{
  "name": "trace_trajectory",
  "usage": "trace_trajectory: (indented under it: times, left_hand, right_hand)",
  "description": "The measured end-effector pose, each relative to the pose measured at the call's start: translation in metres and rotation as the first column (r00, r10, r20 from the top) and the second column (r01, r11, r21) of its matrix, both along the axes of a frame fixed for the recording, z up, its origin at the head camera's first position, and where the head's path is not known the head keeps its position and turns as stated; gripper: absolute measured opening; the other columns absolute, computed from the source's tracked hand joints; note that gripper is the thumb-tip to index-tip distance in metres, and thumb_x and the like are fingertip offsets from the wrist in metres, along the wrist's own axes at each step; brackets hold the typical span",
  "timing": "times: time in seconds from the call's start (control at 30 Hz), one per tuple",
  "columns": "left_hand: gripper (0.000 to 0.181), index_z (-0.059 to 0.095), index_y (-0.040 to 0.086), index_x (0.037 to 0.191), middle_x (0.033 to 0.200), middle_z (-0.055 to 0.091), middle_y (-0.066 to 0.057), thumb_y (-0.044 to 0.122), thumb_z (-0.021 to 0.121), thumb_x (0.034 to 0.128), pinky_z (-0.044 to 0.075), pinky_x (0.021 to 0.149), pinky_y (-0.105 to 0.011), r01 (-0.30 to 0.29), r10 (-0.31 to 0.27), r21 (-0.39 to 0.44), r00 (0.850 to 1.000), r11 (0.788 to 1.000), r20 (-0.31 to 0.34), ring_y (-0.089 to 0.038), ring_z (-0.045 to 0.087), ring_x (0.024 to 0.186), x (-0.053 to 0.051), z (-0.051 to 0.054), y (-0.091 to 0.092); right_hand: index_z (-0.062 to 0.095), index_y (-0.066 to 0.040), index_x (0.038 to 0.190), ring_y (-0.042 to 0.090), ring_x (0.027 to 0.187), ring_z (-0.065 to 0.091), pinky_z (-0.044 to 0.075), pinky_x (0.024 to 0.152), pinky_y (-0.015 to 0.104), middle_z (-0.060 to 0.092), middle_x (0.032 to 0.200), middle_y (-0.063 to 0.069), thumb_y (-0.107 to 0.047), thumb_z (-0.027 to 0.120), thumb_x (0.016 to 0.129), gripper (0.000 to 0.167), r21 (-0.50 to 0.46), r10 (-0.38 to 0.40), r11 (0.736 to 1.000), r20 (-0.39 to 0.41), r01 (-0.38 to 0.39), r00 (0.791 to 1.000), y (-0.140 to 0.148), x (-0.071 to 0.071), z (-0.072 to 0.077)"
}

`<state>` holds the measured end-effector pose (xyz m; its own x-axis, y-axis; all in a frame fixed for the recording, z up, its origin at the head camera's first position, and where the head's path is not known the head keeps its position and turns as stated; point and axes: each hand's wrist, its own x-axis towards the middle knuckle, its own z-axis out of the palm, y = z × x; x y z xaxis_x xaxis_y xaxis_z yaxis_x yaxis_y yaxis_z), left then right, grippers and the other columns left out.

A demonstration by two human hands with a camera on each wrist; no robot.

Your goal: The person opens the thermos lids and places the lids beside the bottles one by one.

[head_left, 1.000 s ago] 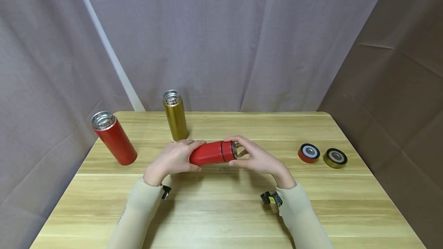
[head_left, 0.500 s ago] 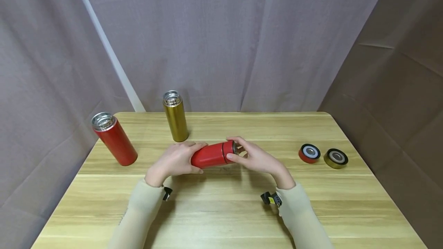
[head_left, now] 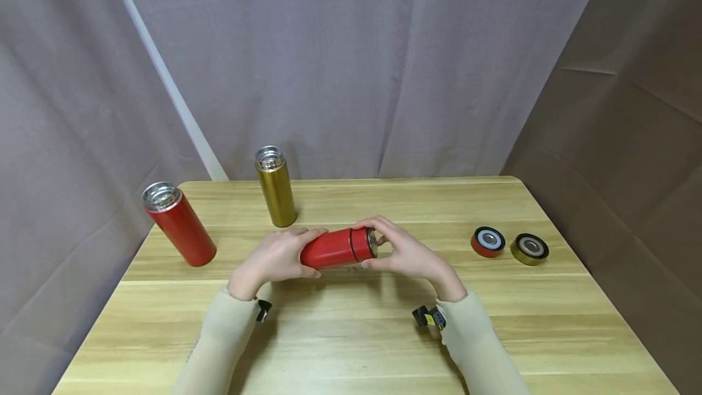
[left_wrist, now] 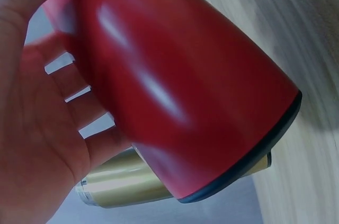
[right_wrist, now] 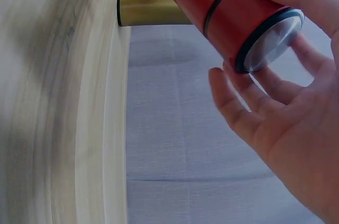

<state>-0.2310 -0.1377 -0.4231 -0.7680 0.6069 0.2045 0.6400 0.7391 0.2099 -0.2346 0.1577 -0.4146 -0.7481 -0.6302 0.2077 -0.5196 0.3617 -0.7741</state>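
A red thermos bottle [head_left: 328, 249] is held almost level above the middle of the table, its lid end pointing right and slightly raised. My left hand [head_left: 278, 253] grips the body near the base; the left wrist view shows the black-rimmed bottom of the red thermos [left_wrist: 196, 91]. My right hand [head_left: 407, 253] pinches the red lid [head_left: 364, 243] between thumb and fingers. In the right wrist view a black ring separates lid and body, and the lid [right_wrist: 246, 23] ends in a shiny disc. Several right fingers curve behind that end.
An open red thermos [head_left: 182, 225] stands upright at the left. An open gold thermos [head_left: 276, 191] stands behind my left hand. Two lids, one red [head_left: 487, 242] and one gold [head_left: 529, 249], lie inner side up on the wooden table [head_left: 351, 340] at the right.
The right thumb and fingers have shifted round the lid, the thumb going up and then back down. The thermos stays in nearly the same place. The view has tilted slightly.
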Motion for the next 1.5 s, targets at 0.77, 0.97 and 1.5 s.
trace_trajectory:
  times: [0.77, 0.97, 1.5]
  left_hand:
    - [0.082, 0.058, 0.02, 0.141, 0.125, 0.067, -0.007, 0.043, 0.09, 0.0695, 0.052, 0.081, -0.044, -0.007, 0.007, -0.024, 1.0, 1.0, -0.002, -0.021, 0.064, 0.108, 0.0004, 0.0009, 0.0026]
    - [0.08, 0.058, 0.02, 0.141, 0.125, 0.067, -0.004, 0.042, 0.089, 0.0705, 0.052, 0.08, -0.043, -0.003, 0.002, -0.03, 1.0, 1.0, -0.018, -0.02, 0.064, 0.107, -0.0008, 0.0029, 0.0025]
    - [0.08, 0.058, 0.02, 0.141, 0.124, 0.068, -0.004, 0.04, 0.089, 0.0701, 0.052, 0.081, -0.042, -0.024, 0.023, -0.043, 1.0, 0.999, -0.018, -0.02, 0.065, 0.105, -0.0024, 0.0066, 0.001]
  right_hand:
    - [0.053, -0.022, 0.14, 0.025, 0.122, 0.053, 0.051, 0.094, 0.043, 0.051, 0.137, 0.004, -0.014, 0.083, 0.084, 0.064, 0.041, 0.011, 0.999, 0.009, -0.011, 1.0, 0.0057, 0.0003, 0.003]
    - [0.037, -0.02, 0.154, 0.027, 0.112, 0.059, 0.054, 0.084, 0.037, 0.055, 0.132, 0.014, -0.039, 0.065, 0.098, 0.066, 0.124, -0.053, 0.992, 0.142, 0.035, 0.988, 0.0063, -0.0016, -0.0011]
    - [0.048, -0.023, 0.145, 0.025, 0.12, 0.051, 0.051, 0.093, 0.042, 0.052, 0.134, 0.005, -0.021, 0.08, 0.087, 0.066, 0.015, -0.018, 1.0, 0.067, 0.017, 0.998, 0.0048, -0.0043, -0.0034]
